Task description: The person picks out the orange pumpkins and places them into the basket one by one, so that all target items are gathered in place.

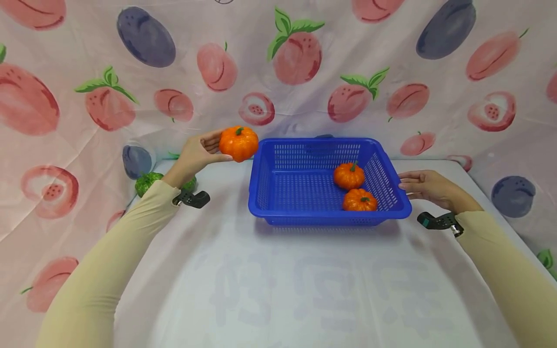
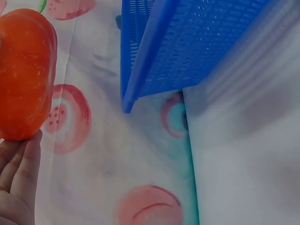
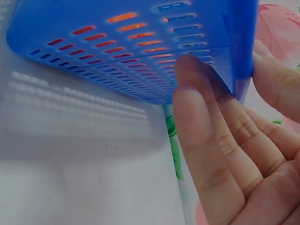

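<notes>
My left hand (image 1: 197, 152) holds an orange mini pumpkin (image 1: 239, 143) with a green stem between thumb and fingers, raised just left of the blue plastic basket (image 1: 256, 193). In the left wrist view the pumpkin (image 2: 26, 75) sits above the fingertips (image 2: 32, 140). Two more orange pumpkins, one farther back (image 1: 348, 176) and one nearer (image 1: 359, 200), lie in the basket's right part. My right hand (image 1: 435, 188) grips the basket's right rim. The right wrist view shows the thumb (image 3: 276, 84) at the rim and the other fingers (image 3: 194, 117) under it, against the slotted wall.
Green mottled, ribbed objects (image 1: 148, 182) lie on the table's left side, partly hidden behind my left wrist. The white table (image 1: 261, 290) extends in front of the basket. A fruit-printed cloth (image 1: 296, 111) hangs behind and beside it.
</notes>
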### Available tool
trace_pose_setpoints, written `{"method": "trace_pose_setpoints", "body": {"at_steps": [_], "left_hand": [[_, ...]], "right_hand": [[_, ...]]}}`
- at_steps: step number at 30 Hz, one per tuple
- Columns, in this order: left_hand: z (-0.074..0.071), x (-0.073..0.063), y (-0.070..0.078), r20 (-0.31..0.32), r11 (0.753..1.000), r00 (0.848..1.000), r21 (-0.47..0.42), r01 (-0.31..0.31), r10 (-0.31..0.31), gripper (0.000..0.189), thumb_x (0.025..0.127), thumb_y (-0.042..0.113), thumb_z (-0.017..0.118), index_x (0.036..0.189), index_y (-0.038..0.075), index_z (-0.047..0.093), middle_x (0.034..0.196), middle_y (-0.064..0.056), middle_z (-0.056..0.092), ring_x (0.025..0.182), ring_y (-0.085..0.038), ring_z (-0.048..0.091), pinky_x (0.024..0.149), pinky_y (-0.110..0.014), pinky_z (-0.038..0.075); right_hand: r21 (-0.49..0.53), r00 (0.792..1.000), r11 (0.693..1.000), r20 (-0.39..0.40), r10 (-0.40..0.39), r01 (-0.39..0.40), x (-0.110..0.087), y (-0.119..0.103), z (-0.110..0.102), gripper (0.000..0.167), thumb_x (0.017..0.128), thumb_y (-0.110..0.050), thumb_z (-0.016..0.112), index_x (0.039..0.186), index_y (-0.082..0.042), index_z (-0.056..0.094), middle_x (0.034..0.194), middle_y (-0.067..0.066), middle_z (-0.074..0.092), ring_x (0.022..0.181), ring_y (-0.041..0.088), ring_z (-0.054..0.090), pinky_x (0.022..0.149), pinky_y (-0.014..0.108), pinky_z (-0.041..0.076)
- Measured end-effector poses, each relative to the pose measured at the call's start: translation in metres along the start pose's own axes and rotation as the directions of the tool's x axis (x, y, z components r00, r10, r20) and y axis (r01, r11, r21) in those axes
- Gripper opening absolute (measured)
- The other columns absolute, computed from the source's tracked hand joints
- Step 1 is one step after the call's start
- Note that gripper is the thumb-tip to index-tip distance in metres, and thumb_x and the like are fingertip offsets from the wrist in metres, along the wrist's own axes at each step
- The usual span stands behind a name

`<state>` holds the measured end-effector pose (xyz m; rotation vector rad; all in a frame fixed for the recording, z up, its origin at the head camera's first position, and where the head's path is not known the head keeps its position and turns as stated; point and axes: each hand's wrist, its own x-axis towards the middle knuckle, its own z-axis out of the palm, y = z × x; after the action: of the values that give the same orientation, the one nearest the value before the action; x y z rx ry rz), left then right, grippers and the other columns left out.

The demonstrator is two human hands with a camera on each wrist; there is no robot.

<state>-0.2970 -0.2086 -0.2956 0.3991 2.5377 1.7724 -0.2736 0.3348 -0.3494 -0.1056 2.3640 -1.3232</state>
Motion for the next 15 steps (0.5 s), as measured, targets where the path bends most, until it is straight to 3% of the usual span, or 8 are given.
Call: {"method": "trace_pose_setpoints", "body": {"at_steps": [6,15], "left_hand": [[0.009,0.005,0.009,0.026,0.999,0.999,0.032,-0.035,0.035,0.071,0.078,0.01,0.076,0.141,0.008,0.044,0.141,-0.014,0.049,0.126,-0.026,0.052,0.101,-0.027,0.046],[0.023,0.015,0.02,0.068,0.997,0.994,-0.006,-0.082,0.083,0.069,0.077,0.004,0.075,0.139,0.007,0.046,0.139,-0.014,0.051,0.125,-0.026,0.053,0.103,-0.031,0.045]], "right_hand": [[0.004,1.0,1.0,0.005,-0.001,0.001,0.0,0.0,0.0,0.07,0.095,-0.029,0.055,0.143,0.011,0.024,0.088,-0.028,0.063,0.086,-0.005,0.064,0.086,0.026,0.056],[0.0,1.0,1.0,0.007,-0.002,0.002,0.002,0.001,-0.002,0.07,0.095,-0.028,0.056,0.143,0.011,0.024,0.089,-0.028,0.063,0.087,-0.005,0.064,0.083,0.023,0.056]]}}
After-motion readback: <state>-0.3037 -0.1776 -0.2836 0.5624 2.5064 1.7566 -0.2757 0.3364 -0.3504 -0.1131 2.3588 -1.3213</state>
